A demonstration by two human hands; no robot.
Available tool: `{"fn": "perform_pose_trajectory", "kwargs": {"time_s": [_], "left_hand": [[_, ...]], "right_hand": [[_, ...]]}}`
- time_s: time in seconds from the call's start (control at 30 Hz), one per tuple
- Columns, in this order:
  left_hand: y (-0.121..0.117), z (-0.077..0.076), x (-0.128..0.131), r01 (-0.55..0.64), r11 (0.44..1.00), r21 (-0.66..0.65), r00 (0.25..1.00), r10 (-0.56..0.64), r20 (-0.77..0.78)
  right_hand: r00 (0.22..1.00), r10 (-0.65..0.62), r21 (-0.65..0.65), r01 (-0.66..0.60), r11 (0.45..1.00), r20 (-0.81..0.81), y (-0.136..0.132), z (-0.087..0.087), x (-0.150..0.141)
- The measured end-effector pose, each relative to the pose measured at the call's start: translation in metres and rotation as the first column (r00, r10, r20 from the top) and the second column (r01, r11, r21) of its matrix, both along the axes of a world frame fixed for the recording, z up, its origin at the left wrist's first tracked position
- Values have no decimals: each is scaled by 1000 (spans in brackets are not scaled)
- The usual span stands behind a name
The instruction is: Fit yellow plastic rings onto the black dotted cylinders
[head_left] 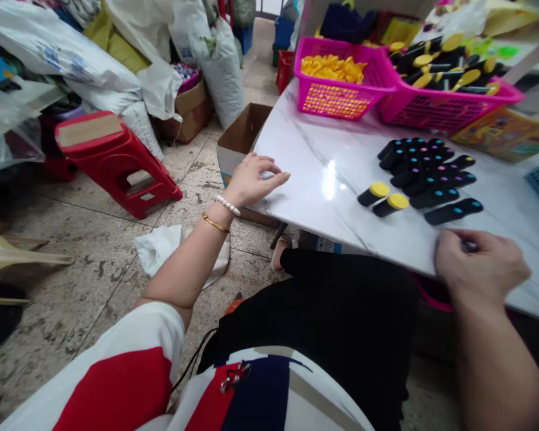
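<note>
My left hand (257,179) reaches out over the table's left edge, above an open cardboard box (233,149). Its fingers are loosely stretched and nothing shows in them. Closed in a fist, my right hand (483,263) rests at the table's front edge; a small dark spot shows between its fingers, and I cannot make out what it is. Just beyond it lie several black pieces with coloured dots (453,211), set out in rows. Two black cylinders with yellow caps (390,205) lie to their left.
Pink baskets stand at the back of the white table (296,197): one with yellow parts (345,99), another (444,111) with black-and-yellow pieces. A red stool (117,155) leans over on the floor at left. White sacks (220,72) are piled behind it.
</note>
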State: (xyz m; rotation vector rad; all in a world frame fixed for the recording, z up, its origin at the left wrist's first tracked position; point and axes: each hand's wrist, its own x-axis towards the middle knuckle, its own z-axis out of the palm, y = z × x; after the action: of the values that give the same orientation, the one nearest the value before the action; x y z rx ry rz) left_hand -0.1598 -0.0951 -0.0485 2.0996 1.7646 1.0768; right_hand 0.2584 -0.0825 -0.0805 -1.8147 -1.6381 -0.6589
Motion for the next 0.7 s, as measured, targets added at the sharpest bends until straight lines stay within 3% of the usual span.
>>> {"fn": "perform_pose_trajectory", "kwargs": {"time_s": [0.1,0.33,0.5,0.7], "left_hand": [[-5,-5,-4,32,999,-14,999,-31,40],[-6,-22,3,-230,969,92,972,224,66],[-9,-18,4,-244,962,121,970,242,26],[-11,-12,8,-251,961,111,967,254,-16]], "right_hand": [[1000,-5,2,5,1000,26,0,1,-1],[1000,26,41,-27,999,13,0,4,-8],[993,103,39,-101,994,-60,-4,3,-10],[979,155,44,-150,988,-130,-24,18,-18]]}}
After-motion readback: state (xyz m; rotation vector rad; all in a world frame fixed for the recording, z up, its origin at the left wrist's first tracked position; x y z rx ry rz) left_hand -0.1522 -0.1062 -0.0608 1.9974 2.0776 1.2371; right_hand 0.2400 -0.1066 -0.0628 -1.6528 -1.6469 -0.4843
